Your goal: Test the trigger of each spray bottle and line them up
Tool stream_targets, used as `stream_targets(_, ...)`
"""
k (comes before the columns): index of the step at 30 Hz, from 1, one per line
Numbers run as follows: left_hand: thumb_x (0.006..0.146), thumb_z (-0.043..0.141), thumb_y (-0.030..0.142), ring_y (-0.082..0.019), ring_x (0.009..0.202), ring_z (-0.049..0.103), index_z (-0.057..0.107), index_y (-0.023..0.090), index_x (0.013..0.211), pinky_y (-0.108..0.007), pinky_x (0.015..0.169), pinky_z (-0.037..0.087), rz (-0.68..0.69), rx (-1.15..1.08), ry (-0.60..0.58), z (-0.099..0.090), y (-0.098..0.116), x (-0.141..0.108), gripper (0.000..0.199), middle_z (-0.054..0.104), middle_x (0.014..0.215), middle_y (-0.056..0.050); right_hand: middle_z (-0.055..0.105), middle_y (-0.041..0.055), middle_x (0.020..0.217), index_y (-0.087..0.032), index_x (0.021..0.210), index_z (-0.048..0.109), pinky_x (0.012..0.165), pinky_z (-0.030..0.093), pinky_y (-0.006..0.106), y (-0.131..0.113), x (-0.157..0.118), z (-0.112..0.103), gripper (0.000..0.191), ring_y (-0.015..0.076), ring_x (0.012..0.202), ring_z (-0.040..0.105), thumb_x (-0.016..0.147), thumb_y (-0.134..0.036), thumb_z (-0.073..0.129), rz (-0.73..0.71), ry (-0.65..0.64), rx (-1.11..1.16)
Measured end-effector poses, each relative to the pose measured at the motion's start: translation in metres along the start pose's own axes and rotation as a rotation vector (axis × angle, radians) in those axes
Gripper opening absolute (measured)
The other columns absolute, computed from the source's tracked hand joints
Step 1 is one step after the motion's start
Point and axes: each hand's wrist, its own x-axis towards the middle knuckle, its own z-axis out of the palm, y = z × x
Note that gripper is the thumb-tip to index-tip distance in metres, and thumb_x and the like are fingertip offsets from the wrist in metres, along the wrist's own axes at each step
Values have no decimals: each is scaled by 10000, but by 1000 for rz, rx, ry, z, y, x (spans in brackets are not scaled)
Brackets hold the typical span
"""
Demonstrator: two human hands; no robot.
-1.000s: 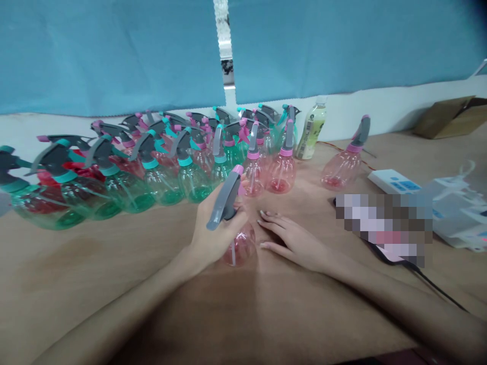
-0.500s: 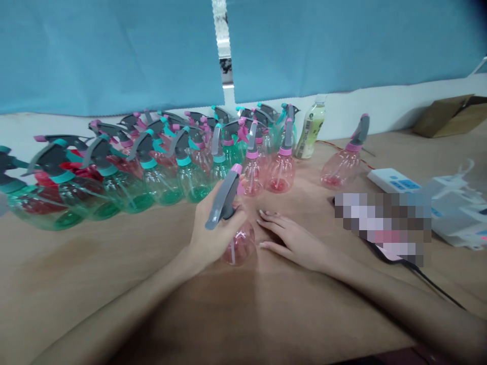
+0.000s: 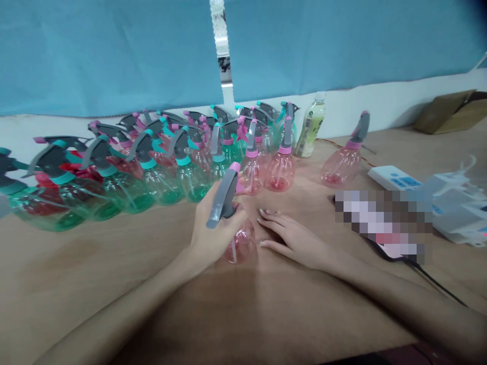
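Observation:
My left hand (image 3: 213, 228) is wrapped round the neck of a pink spray bottle (image 3: 243, 243) with a grey trigger head and a pink nozzle; the bottle stands upright on the table. To its right, my right hand (image 3: 291, 235) rests on the tabletop, fingers apart and pointing at the bottle, holding nothing. Just behind stand two more pink spray bottles (image 3: 280, 172). Green spray bottles (image 3: 163, 185) with turquoise collars form a front row to the left, with more pink and green ones behind them.
A lone pink spray bottle (image 3: 341, 165) stands at the right, near a labelled drink bottle (image 3: 311, 129). Farther right are a blurred-out phone (image 3: 384, 228) with a cable, a white power strip (image 3: 395, 180), clear plastic items (image 3: 456, 203) and a cardboard box (image 3: 449, 111).

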Motion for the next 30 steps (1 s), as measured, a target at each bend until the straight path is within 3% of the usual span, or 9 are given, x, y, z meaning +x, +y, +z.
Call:
stream_targets(4, 717, 557, 179, -154, 617, 542, 563, 236, 908, -294, 606, 449, 5, -25, -10, 0, 1, 1, 199, 616, 792, 10, 483, 150, 1422, -156, 1355, 505, 1096, 355, 507, 0, 0, 0, 589, 286, 1333, 426, 912, -541, 455, 5, -3, 0)
stream_targets(10, 742, 566, 215, -147, 575, 518, 552, 231, 862, -299, 598, 445, 12, -18, -30, 0, 0, 1, 122, 582, 702, 21, 480, 144, 1425, -175, 1358, 504, 1086, 363, 520, -1, 0, 0, 575, 291, 1327, 433, 915, -539, 452, -2, 11, 11)
stream_targets(18, 751, 578, 235, -155, 613, 543, 568, 228, 878, -314, 653, 476, -2, 8, 13, 1, -3, -1, 127, 587, 704, 18, 490, 158, 1415, -153, 1355, 505, 1088, 365, 510, 0, 0, -1, 591, 288, 1327, 433, 913, -542, 452, 1, -3, -3)
stream_targets(25, 736, 571, 210, -154, 602, 548, 552, 232, 831, -289, 602, 462, -6, -5, -2, 1, 0, -1, 99, 601, 710, 20, 485, 151, 1419, -169, 1354, 510, 1083, 369, 520, -1, 0, -1, 580, 293, 1325, 436, 914, -542, 450, -5, 11, -1)
stream_targets(30, 728, 564, 190, -152, 637, 561, 558, 229, 871, -289, 647, 480, -3, -22, 5, 3, -1, 1, 149, 603, 732, 19, 495, 153, 1411, -155, 1348, 513, 1087, 368, 508, -1, 1, -1, 581, 287, 1328, 433, 917, -538, 447, 5, -7, -14)
